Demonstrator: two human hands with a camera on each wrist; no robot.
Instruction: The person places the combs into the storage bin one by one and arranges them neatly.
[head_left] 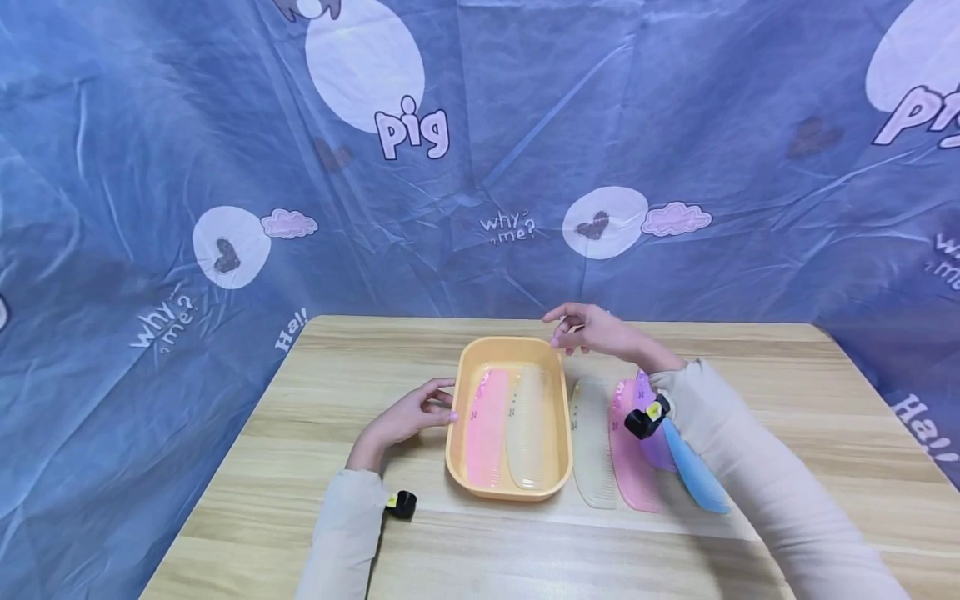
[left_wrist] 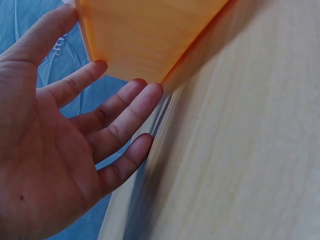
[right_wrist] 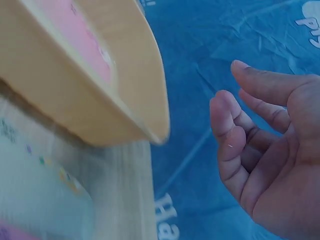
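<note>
An orange oval tray [head_left: 462, 379] sits mid-table and holds a pink comb [head_left: 487, 429] and a cream comb [head_left: 528, 425]. My left hand [head_left: 416, 412] lies open against the tray's left wall [left_wrist: 145, 40], its fingertips [left_wrist: 150, 92] touching it. My right hand [head_left: 588, 327] hovers just beyond the tray's far right corner, fingers loosely curved and holding nothing; in the right wrist view its fingers [right_wrist: 232, 135] are apart from the tray rim [right_wrist: 155, 120]. To the right of the tray lie a clear comb [head_left: 592, 446], a pink comb [head_left: 630, 454], a purple comb [head_left: 651, 437] and a blue comb [head_left: 693, 471].
The wooden table [head_left: 300, 433] is backed by a blue printed cloth [head_left: 525, 150] on all sides. Small black devices sit on both wrists [head_left: 402, 504]. Bare wood stretches left of the tray and along the near edge.
</note>
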